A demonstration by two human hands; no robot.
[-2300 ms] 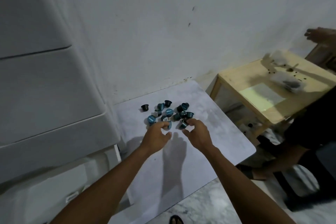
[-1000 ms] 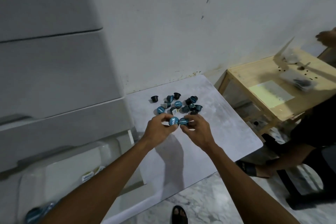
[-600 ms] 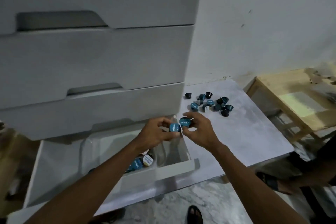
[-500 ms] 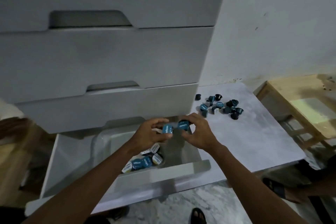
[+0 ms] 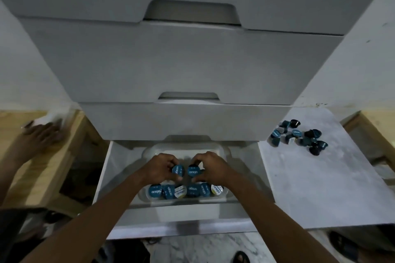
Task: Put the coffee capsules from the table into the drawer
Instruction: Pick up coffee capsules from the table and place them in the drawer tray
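Observation:
The bottom drawer [image 5: 106, 168] of the white cabinet stands pulled out, with a clear plastic tray [image 5: 222, 198] inside it. A row of several blue-lidded coffee capsules [image 5: 168, 191] lies along the tray's near side. My left hand [image 5: 160, 168] pinches one blue capsule [image 5: 178, 171] just above that row. My right hand [image 5: 210, 167] pinches a second capsule [image 5: 194, 171] right beside it. Several more dark and blue capsules [image 5: 299, 135] lie in a heap on the white table [image 5: 316, 188] at the right.
Two closed white drawers [image 5: 192, 66] rise above the open one. A wooden table [image 5: 42, 156] stands at the left, with another person's hand [image 5: 40, 134] resting on it. A second wooden table [image 5: 376, 121] is at the far right. Sandalled feet show on the marble floor below.
Both hands lifted a capsule each from the heap on the table and carried them left over the open drawer. My view swung left from the table to face the cabinet.

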